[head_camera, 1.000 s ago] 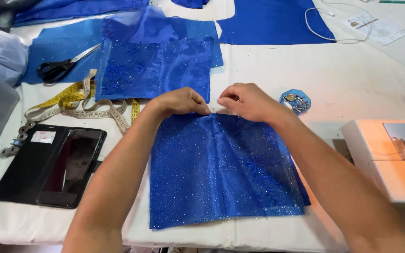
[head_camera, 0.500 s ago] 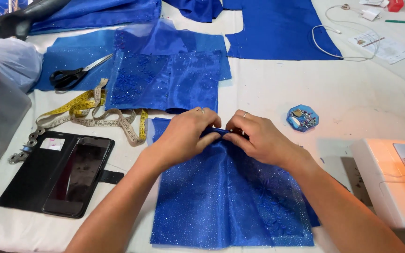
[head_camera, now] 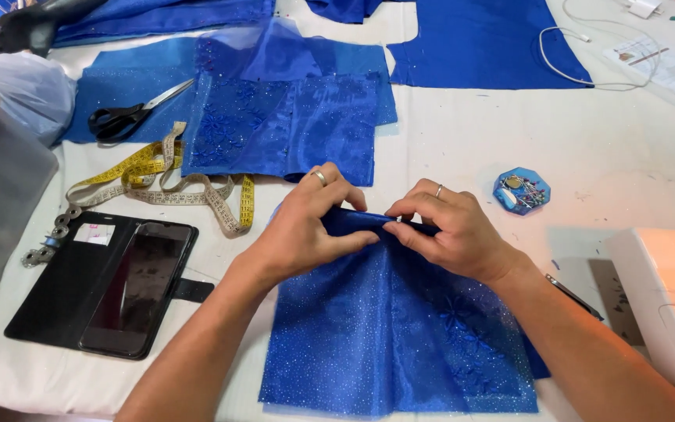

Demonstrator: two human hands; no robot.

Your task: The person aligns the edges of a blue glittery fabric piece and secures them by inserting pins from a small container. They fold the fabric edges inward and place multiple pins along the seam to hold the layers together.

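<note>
A blue glittery fabric piece [head_camera: 388, 336] lies on the white table [head_camera: 626, 148] in front of me, gathered into a fold at its top edge. My left hand [head_camera: 314, 223] pinches that folded edge from the left, a ring on one finger. My right hand [head_camera: 447, 230] pinches the same edge from the right, thumb and forefinger closed on a small pin at the fold. The two hands almost touch.
A second blue beaded fabric piece [head_camera: 283, 129] lies behind. Black scissors [head_camera: 130, 113], a yellow tape measure [head_camera: 173, 184] and a phone in a black case [head_camera: 119, 281] sit at left. A blue pin holder [head_camera: 521, 190] is at right, a sewing machine [head_camera: 666, 305] at far right.
Both hands have pulled the fabric's top edge nearer to me and bunched it into a tighter fold. The view has shifted, and the fabric lies lower in frame.
</note>
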